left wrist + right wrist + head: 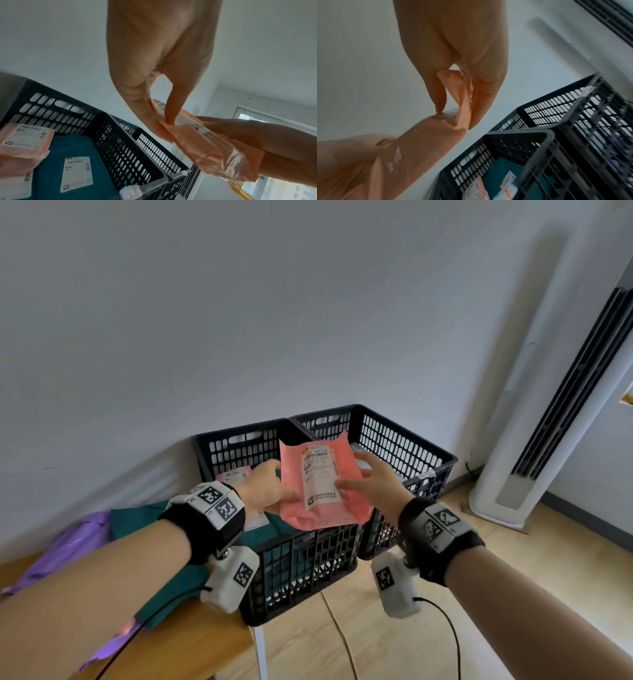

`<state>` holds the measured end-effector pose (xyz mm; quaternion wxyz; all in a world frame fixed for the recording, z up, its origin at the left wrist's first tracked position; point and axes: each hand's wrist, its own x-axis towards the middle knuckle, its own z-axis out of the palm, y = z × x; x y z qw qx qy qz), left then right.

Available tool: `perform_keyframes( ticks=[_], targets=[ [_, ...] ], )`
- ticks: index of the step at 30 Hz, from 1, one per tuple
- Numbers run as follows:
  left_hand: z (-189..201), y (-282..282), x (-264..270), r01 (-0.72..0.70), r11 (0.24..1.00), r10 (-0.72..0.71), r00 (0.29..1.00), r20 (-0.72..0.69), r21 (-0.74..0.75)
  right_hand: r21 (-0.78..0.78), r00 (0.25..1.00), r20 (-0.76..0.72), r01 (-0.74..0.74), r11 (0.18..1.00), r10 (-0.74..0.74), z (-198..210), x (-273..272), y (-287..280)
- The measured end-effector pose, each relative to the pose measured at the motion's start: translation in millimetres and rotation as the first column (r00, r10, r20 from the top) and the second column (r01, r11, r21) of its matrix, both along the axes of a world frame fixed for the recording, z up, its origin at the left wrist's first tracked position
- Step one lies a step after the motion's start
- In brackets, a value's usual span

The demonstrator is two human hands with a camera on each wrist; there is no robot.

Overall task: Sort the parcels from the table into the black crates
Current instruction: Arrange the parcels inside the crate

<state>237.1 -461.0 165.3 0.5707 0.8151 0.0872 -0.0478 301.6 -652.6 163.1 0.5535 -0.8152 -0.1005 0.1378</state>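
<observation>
A pink plastic parcel (322, 484) with a white shipping label is held up above the near rim of the left black crate (239, 440). My left hand (270, 487) pinches its left edge, thumb on the front and fingers behind. My right hand (373, 481) pinches its right edge the same way. In the left wrist view the pink parcel (205, 148) hangs between both hands, over the two crates. The left crate (72, 115) holds a teal parcel (72, 162) and pink parcels (25, 142). The right black crate (394, 436) stands against it.
A wooden table (191, 645) at lower left carries a teal parcel (178, 583) and a purple parcel (68, 546). A tall white air conditioner (534, 405) stands at the right by the wall. Cables (445, 628) trail over the wooden floor.
</observation>
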Motion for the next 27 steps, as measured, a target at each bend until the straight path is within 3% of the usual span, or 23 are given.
perform_keyframes(
  ticks=[9,14,20,27],
  targets=[
    [13,37,62,-0.076,0.997,0.077,0.991,-0.106,0.013,-0.124,0.986,-0.059,-0.161,0.979,0.154,14,92,55],
    [12,56,99,-0.150,0.987,0.157,0.967,-0.201,0.050,-0.138,0.943,-0.154,-0.317,0.938,0.296,8,148,90],
    [-2,71,147,-0.237,0.964,0.263,0.912,-0.314,0.119,-0.174,0.870,-0.256,-0.471,0.865,0.422,-5,208,122],
    [-40,83,198,-0.290,0.917,0.386,0.819,-0.424,0.275,-0.266,0.753,-0.372,-0.647,0.714,0.543,-44,259,157]
  ],
)
